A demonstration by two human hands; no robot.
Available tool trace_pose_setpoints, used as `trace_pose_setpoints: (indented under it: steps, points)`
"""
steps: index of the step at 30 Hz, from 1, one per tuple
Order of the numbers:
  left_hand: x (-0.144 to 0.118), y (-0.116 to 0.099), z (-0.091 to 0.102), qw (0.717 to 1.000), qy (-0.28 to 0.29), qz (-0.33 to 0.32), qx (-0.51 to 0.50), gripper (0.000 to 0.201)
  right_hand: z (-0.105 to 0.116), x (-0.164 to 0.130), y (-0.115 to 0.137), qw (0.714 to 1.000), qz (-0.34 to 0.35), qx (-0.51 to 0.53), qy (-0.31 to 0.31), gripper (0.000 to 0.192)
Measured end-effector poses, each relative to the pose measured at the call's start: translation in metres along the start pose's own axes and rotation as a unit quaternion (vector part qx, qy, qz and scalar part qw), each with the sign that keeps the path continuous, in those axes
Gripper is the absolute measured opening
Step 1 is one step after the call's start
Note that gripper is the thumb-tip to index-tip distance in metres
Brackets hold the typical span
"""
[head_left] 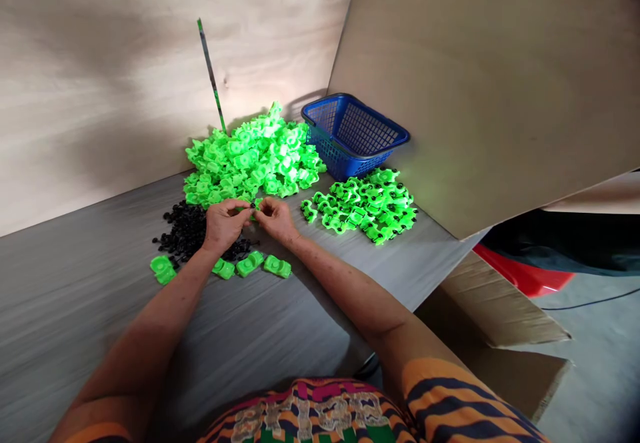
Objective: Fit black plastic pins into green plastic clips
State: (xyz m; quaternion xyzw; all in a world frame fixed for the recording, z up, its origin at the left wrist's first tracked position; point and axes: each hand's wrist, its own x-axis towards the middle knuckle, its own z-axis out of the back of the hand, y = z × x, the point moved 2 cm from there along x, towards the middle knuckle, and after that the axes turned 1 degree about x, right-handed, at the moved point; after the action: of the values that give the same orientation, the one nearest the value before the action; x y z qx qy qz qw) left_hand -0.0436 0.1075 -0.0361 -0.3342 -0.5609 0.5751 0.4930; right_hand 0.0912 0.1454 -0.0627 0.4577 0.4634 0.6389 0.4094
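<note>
Green plastic is what we pinch here: a small green piece sits between the fingertips of our left hand and our right hand, both grips pressed together on it just above the grey tabletop. Behind our hands rises a big green heap, with black bits under the left hand, a row of green pieces nearer us, and a second green pile beside the blue basket.

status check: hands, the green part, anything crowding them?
Left hand and right hand both pinch one green part between them. Black bits pile under left hand. Loose green pieces beside the wrists; big green heap behind.
</note>
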Motion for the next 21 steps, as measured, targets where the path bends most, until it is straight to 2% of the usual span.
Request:
trace_pose_setpoints:
  steps: [2,5,7,9,15,21]
  points:
    - [0.002,0.000,0.003,0.999,-0.007,-0.027,0.034,0.016,0.004,0.000,0.005,0.999,0.028,-0.016,0.005,0.010]
    - [0.003,-0.003,0.007,0.983,-0.034,-0.126,0.130,0.006,0.011,-0.001,0.017,0.992,0.107,-0.070,0.020,0.017]
    - [0.003,-0.005,0.008,0.965,-0.039,-0.176,0.190,0.007,0.014,-0.002,0.023,0.980,0.158,-0.112,0.035,0.009]
    - [0.002,-0.006,0.007,0.956,-0.030,-0.194,0.220,0.009,0.016,-0.001,0.026,0.973,0.179,-0.138,0.049,0.003]
    - [-0.002,-0.012,0.005,0.960,0.006,-0.194,0.200,0.009,0.021,0.002,0.025,0.980,0.150,-0.114,0.061,0.008]
    - [-0.007,-0.027,0.006,0.984,0.027,-0.128,0.124,0.022,0.022,0.004,0.022,0.996,0.058,0.012,0.064,0.012]
